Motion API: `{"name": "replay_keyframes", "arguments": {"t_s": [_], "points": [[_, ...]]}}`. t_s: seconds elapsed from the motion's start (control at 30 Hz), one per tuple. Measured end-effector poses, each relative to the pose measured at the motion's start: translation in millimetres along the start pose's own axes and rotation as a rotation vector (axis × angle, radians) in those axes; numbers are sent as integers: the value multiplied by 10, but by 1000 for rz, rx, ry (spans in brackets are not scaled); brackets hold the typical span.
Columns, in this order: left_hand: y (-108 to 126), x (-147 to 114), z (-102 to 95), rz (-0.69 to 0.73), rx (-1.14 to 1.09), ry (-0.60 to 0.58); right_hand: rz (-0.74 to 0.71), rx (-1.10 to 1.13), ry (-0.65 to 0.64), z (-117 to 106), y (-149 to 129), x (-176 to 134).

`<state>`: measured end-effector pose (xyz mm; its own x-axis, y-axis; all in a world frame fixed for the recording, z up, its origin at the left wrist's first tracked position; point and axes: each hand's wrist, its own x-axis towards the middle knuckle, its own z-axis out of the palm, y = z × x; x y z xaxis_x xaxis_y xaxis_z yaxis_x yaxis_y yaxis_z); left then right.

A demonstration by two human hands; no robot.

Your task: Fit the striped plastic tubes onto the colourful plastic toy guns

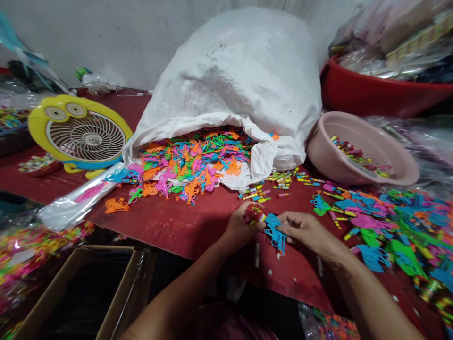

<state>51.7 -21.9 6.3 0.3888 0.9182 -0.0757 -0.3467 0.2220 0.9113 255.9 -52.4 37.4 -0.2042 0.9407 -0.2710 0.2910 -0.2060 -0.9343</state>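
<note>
My left hand (244, 224) is closed around a bunch of small tubes (254, 213) with dark red ends and yellow bands. In front of it, my right hand (299, 227) pinches a blue plastic cutout toy (273, 232) with rings and openwork. The toy's upper left end meets a yellow-banded tube at my left fingertips; whether they are joined I cannot tell. Just beyond my hands, loose small tubes (281, 182) lie on the red table (170, 238). A white sack (244, 71) spills bright plastic cutout toys (191, 165) onto the tabletop.
On the left stands a yellow fan (90, 137) beside a clear plastic bag (76, 203). Below the table edge sits a cardboard box (132, 278). A pink basin (361, 146) holds more tubes, with a red tub (382, 92) behind it. Mixed toys (378, 222) cover the right side.
</note>
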Motion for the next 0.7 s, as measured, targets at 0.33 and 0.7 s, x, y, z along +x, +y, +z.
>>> {"name": "replay_keyframes", "arguments": {"t_s": [0.33, 0.7], "points": [[-165, 119, 129, -108, -201, 163, -134, 391, 603, 362, 278, -84], [-230, 123, 205, -85, -103, 132, 19, -169, 348, 243, 301, -332]]}}
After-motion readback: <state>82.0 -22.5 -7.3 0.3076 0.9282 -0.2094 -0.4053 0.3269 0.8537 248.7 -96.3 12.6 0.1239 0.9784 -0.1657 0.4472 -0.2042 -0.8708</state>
